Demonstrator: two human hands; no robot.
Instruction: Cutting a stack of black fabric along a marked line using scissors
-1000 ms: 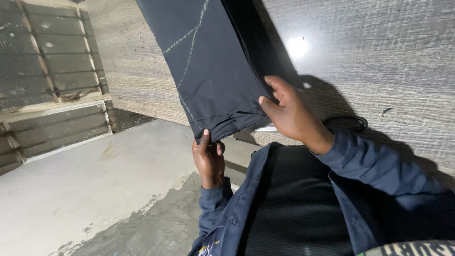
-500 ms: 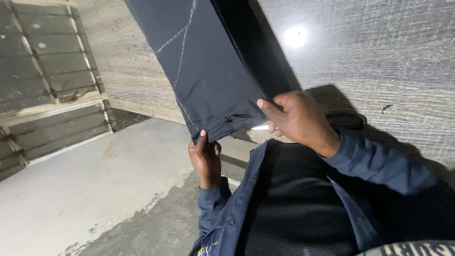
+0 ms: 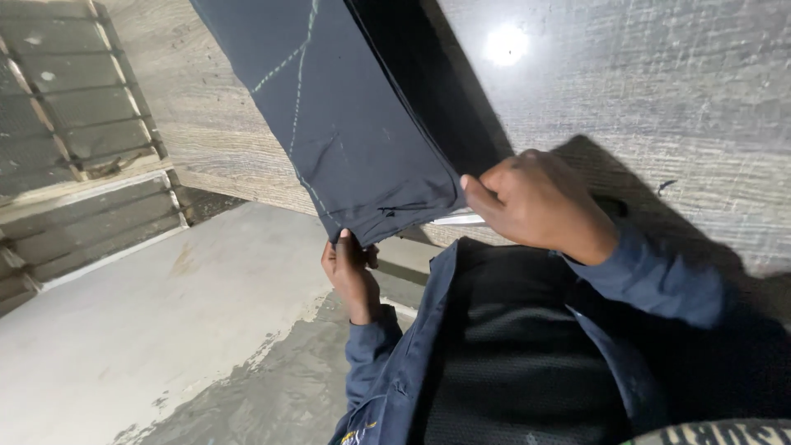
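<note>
Our left hand point(image 3: 350, 268) pinches the near lower corner of the dark navy fabric panel marked with pale chalk lines point(image 3: 346, 124), while our right hand point(image 3: 535, 202) grips its near edge; the panel lies across the grey wood-grain table point(image 3: 659, 91), overhanging its edge

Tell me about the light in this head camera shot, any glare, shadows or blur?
Head view: a bright glare spot on the grey wooden table; the right hand throws a hard dark shadow beside it; the dark cloth reads almost black, chalk lines still showing; the left hand is dimmer; the frame is tilted, with soft edges.
</note>
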